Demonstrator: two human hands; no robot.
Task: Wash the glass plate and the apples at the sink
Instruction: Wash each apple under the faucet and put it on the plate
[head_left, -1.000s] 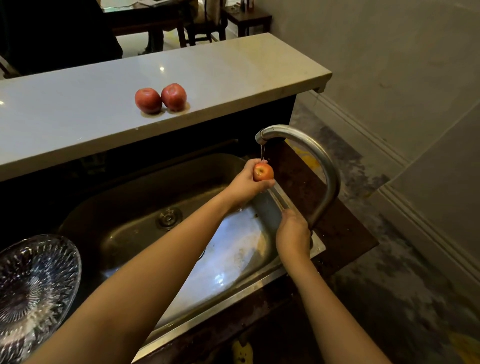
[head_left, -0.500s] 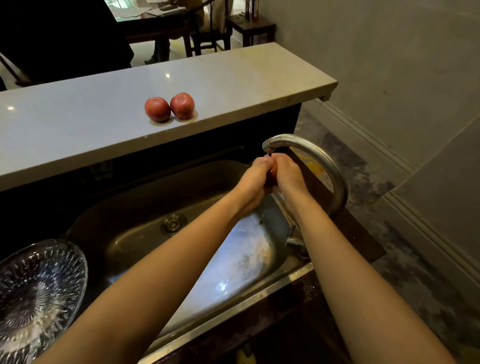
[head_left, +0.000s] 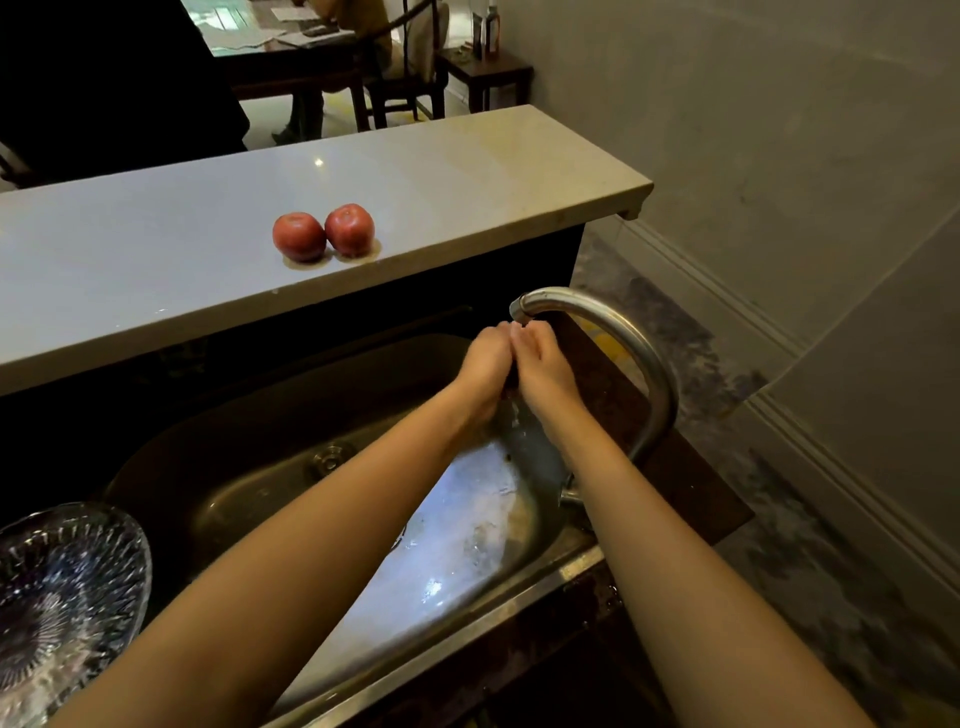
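Cupping left hand (head_left: 480, 364) against right hand (head_left: 543, 364) under the tap (head_left: 623, 332); cannot tell what's held; risks losing the wet, slippery grip, dropping it into the sink (head_left: 260, 493) below the tap

Both forearms (head_left: 363, 519) are bare along their whole visible length; the left hand (head_left: 485, 364) and right hand (head_left: 543, 371) are bare too, with slim fingers (head_left: 537, 335).

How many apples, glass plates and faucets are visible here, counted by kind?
Apples on the counter: 2
Glass plate: 1
Faucet: 1
Total: 4
Perhaps one more apple is hidden between the left hand and the right hand; I cannot tell.
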